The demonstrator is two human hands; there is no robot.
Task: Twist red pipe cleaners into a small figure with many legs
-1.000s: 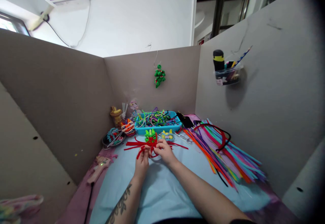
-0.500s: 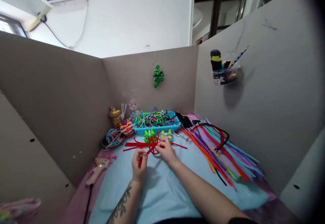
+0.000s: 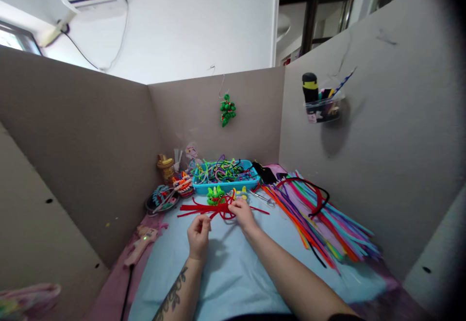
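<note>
Closed into a pinch, my left hand (image 3: 199, 237) is low over the light blue cloth (image 3: 233, 277). A red strand reaches its fingertips; whatever lies inside the fist is hidden. My right hand (image 3: 242, 214) pinches looped red pipe cleaners (image 3: 225, 212) a little farther away. More straight red pipe cleaners (image 3: 192, 208) lie on the cloth just beyond both hands. Behind them sits a green fuzzy figure (image 3: 215, 195), and beside it a yellow and blue one (image 3: 239, 194), partly covered by my right hand.
A blue tray (image 3: 225, 185) of tangled pipe cleaners stands at the back. Scissors (image 3: 265, 198) and a big fan of coloured pipe cleaners (image 3: 320, 224) lie right. On the left are a dark bowl (image 3: 160, 209) and a pink glue gun (image 3: 140, 250). Grey panels (image 3: 214, 141) enclose the table.
The red piece that showed in my left palm is no longer visible there. My right hand has shifted slightly right and nearer, and the red loops have changed shape.
</note>
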